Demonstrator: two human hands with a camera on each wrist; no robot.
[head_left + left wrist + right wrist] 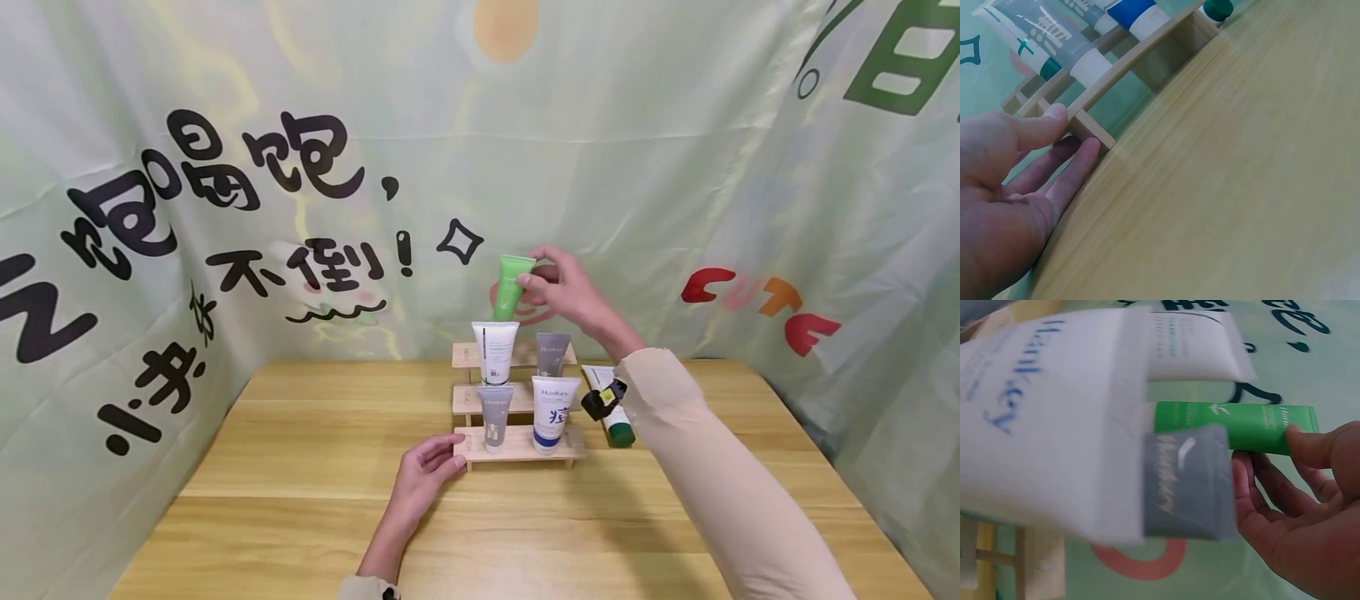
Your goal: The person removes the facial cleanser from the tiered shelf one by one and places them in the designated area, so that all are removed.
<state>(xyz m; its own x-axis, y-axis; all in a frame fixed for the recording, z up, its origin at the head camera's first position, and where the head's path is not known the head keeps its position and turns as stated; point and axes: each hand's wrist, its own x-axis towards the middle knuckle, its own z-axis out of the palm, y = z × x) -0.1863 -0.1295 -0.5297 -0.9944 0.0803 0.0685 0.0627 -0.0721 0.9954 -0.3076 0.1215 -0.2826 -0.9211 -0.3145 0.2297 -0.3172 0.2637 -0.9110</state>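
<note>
A green squeeze tube (509,286) stands upright at the back of a three-tier wooden display rack (520,452). My right hand (567,293) pinches its upper end between thumb and fingers, and its lower end is hidden behind a white tube (495,353). My left hand (423,477) holds the left end of the lowest tier. In the left wrist view, the thumb lies on the tier's edge and the fingertips meet the rack's leg (1093,129). A grey tube (494,419) and a white-and-blue tube (551,414) stand on the front tier; another grey tube (552,354) stands farther back.
A white tube with a green cap (620,434) lies on the wooden table (322,467) right of the rack, partly behind the right wrist's black camera (602,400). A printed curtain (615,150) hangs behind the table and along both sides.
</note>
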